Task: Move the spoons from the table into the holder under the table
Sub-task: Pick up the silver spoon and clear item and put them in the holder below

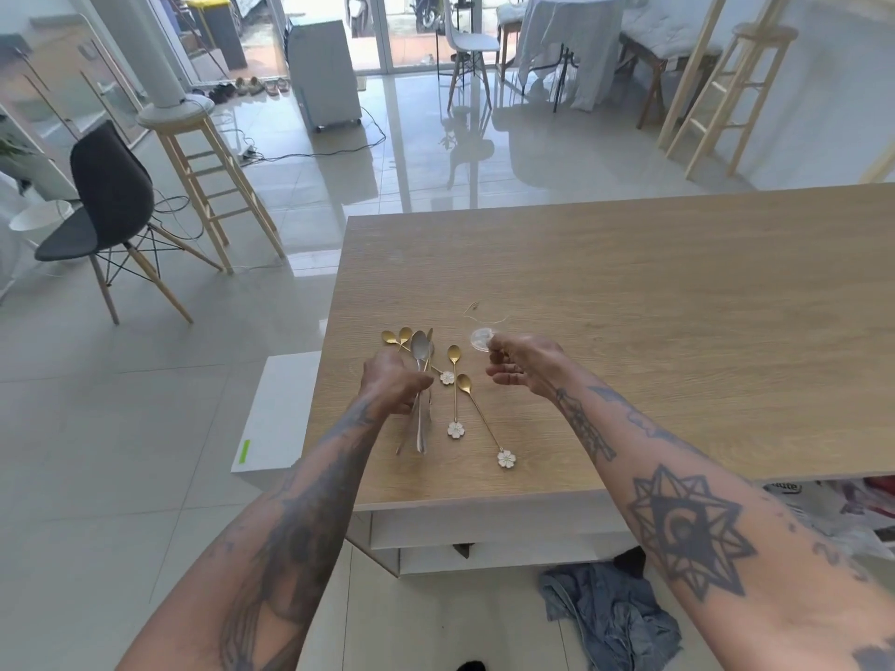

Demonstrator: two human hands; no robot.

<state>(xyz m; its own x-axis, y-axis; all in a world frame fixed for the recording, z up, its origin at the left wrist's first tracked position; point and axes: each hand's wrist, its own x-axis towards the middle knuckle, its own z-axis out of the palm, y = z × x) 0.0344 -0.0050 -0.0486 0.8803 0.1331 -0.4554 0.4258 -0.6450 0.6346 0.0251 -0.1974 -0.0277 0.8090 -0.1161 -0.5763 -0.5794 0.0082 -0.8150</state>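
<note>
Left hand (394, 382) grip is clenched on a bundle of silver spoons (420, 375), bowls pointing far. Right hand (520, 368) grip is pinched on a clear round disc (481, 340). Gold flower-ended spoons (455, 389) are left lying on the worktop (629, 293) between both hands, more just beyond the left hand.

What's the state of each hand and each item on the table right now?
left hand: closed around a bundle of silver spoons, lifted off the table
right hand: pinching a small clear round lid at its fingertips
gold flower-end spoons: lying flat on the table, not held
gold spoons behind the left hand: bowls visible, handles hidden by the hand
wooden table: bare apart from these items
</note>
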